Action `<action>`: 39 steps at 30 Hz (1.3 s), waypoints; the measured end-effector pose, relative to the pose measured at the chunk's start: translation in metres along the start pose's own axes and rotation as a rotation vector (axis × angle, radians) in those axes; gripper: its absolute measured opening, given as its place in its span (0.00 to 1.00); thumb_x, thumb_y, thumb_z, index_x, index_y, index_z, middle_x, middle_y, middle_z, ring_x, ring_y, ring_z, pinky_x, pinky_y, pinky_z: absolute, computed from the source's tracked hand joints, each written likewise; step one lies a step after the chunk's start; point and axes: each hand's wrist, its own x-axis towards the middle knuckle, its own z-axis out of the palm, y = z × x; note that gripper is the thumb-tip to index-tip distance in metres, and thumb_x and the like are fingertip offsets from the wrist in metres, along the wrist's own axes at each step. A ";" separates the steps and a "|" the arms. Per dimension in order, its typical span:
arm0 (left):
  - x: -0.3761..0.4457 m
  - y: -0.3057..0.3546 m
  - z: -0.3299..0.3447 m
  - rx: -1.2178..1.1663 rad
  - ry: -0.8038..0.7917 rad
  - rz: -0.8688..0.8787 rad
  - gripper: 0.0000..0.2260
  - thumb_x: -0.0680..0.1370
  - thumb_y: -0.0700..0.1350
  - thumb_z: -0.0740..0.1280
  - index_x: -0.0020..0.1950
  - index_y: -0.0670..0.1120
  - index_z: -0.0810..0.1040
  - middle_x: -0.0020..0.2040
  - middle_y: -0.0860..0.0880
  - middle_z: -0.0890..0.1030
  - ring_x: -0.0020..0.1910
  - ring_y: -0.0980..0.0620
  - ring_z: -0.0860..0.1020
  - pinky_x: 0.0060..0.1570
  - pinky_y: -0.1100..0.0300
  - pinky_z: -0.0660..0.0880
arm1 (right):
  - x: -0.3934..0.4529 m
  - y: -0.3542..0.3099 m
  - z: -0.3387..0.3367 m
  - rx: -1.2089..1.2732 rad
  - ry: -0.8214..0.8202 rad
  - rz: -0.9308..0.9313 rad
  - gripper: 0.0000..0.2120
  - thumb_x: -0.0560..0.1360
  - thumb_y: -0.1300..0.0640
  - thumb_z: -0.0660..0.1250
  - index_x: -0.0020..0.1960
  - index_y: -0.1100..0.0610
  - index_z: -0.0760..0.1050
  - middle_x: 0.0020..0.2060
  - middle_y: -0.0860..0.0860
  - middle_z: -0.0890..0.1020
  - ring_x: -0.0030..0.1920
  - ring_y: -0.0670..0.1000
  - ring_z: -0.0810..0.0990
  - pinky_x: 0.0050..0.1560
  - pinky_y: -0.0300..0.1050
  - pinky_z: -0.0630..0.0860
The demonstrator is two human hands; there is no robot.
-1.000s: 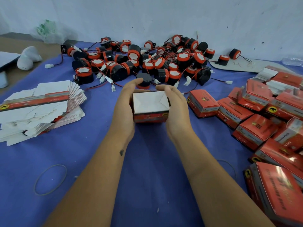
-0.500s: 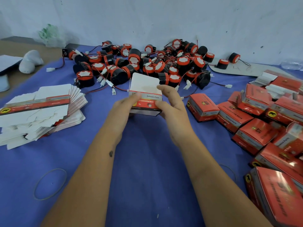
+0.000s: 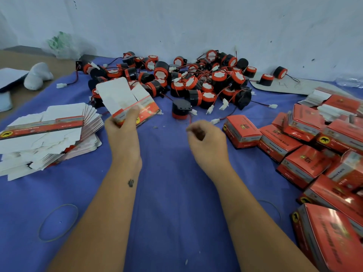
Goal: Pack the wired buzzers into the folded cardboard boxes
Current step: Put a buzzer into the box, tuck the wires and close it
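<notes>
Our left hand [image 3: 122, 122] pinches a red-and-white printed cardboard box [image 3: 128, 104] by its lower red edge, thumb on the near face, holding it tilted above the blue cloth-covered worktop [image 3: 172, 203] with its white flaps up and unclosed; whether it is fully squared out or partly flat, we cannot tell. Our right hand [image 3: 206, 140] hangs just above the cloth with its fingers loosely curled and nothing in them, a short way from a lone black-and-red round wired buzzer [image 3: 180, 109] that sits face down, apart from the main heap. We judge we are between steps: a box is in hand, and no buzzer has yet been picked for it. The next move likely calls for the right hand to take that near buzzer, gather its red lead and white plug, and feed them into the open end while the left steadies the box. Beyond lies the heap of black-and-red wired buzzers [image 3: 196, 79]; to the left a stack of flat unfolded box blanks [image 3: 45, 134], to the right the pile of closed red packed boxes [image 3: 306, 146].
</notes>
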 end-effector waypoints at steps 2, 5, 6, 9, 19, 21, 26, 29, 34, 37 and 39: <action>0.000 0.001 0.000 -0.055 0.013 -0.003 0.07 0.79 0.53 0.66 0.54 0.56 0.70 0.55 0.57 0.78 0.54 0.62 0.78 0.52 0.62 0.76 | -0.001 -0.021 -0.008 0.339 0.270 -0.132 0.10 0.77 0.67 0.64 0.45 0.52 0.76 0.36 0.47 0.79 0.35 0.46 0.77 0.37 0.40 0.74; 0.000 0.001 0.000 -0.110 -0.029 -0.017 0.09 0.81 0.57 0.62 0.58 0.56 0.70 0.62 0.53 0.77 0.59 0.54 0.79 0.53 0.58 0.77 | 0.003 -0.042 -0.016 0.746 0.426 -0.162 0.10 0.77 0.68 0.64 0.45 0.53 0.74 0.33 0.47 0.80 0.32 0.49 0.81 0.37 0.39 0.78; -0.001 0.001 0.001 -0.116 -0.069 -0.030 0.11 0.82 0.58 0.60 0.61 0.55 0.69 0.63 0.53 0.76 0.59 0.53 0.80 0.53 0.57 0.77 | 0.004 -0.045 -0.016 0.850 0.436 -0.113 0.09 0.77 0.68 0.64 0.46 0.55 0.74 0.32 0.47 0.81 0.32 0.48 0.82 0.37 0.39 0.78; -0.010 -0.005 0.009 -0.097 -0.206 -0.086 0.16 0.82 0.60 0.57 0.67 0.55 0.66 0.61 0.56 0.75 0.57 0.51 0.81 0.54 0.53 0.78 | 0.003 -0.040 -0.013 1.017 0.463 0.133 0.06 0.80 0.66 0.63 0.46 0.57 0.73 0.33 0.49 0.82 0.32 0.49 0.83 0.37 0.39 0.78; -0.032 -0.021 0.028 -0.028 -0.497 -0.215 0.17 0.81 0.57 0.61 0.67 0.51 0.66 0.64 0.50 0.77 0.54 0.52 0.83 0.55 0.49 0.80 | 0.008 -0.004 0.008 0.085 0.191 0.152 0.19 0.72 0.49 0.73 0.60 0.50 0.73 0.57 0.47 0.68 0.58 0.47 0.70 0.47 0.28 0.65; -0.030 -0.020 0.027 0.007 -0.471 -0.197 0.19 0.81 0.56 0.62 0.68 0.49 0.65 0.61 0.50 0.79 0.53 0.53 0.83 0.52 0.50 0.82 | 0.007 -0.003 0.011 0.014 0.115 0.181 0.31 0.71 0.47 0.74 0.70 0.51 0.67 0.63 0.49 0.65 0.58 0.47 0.70 0.46 0.31 0.66; -0.023 -0.014 0.019 0.035 -0.446 -0.160 0.14 0.81 0.55 0.63 0.63 0.53 0.66 0.60 0.50 0.77 0.47 0.50 0.85 0.41 0.53 0.82 | 0.010 -0.003 0.001 0.263 0.031 0.381 0.26 0.72 0.45 0.71 0.68 0.48 0.69 0.61 0.49 0.75 0.49 0.47 0.78 0.37 0.36 0.70; -0.024 -0.014 0.019 0.044 -0.427 -0.173 0.14 0.81 0.55 0.63 0.63 0.53 0.65 0.58 0.51 0.77 0.49 0.50 0.85 0.44 0.51 0.82 | 0.009 -0.003 -0.005 0.372 0.003 0.371 0.08 0.75 0.47 0.68 0.52 0.48 0.79 0.50 0.47 0.81 0.47 0.48 0.79 0.39 0.39 0.71; -0.024 -0.013 0.019 0.066 -0.361 -0.154 0.15 0.81 0.55 0.64 0.64 0.51 0.66 0.58 0.49 0.80 0.48 0.55 0.84 0.40 0.56 0.82 | 0.013 0.004 -0.015 0.265 -0.324 0.142 0.29 0.70 0.60 0.74 0.69 0.49 0.71 0.64 0.49 0.70 0.55 0.50 0.76 0.50 0.35 0.73; -0.019 -0.013 0.017 0.100 -0.343 -0.162 0.16 0.81 0.56 0.62 0.64 0.49 0.69 0.57 0.47 0.81 0.43 0.53 0.85 0.33 0.58 0.80 | 0.008 0.008 -0.008 0.001 -0.349 -0.154 0.36 0.70 0.67 0.73 0.74 0.51 0.65 0.64 0.46 0.68 0.64 0.49 0.69 0.58 0.27 0.67; -0.018 -0.012 0.017 0.107 -0.357 -0.190 0.20 0.81 0.59 0.60 0.67 0.47 0.72 0.56 0.45 0.83 0.40 0.50 0.85 0.32 0.60 0.78 | 0.005 0.008 -0.001 -0.181 -0.195 -0.257 0.35 0.71 0.63 0.72 0.74 0.47 0.64 0.63 0.46 0.73 0.63 0.51 0.68 0.64 0.40 0.63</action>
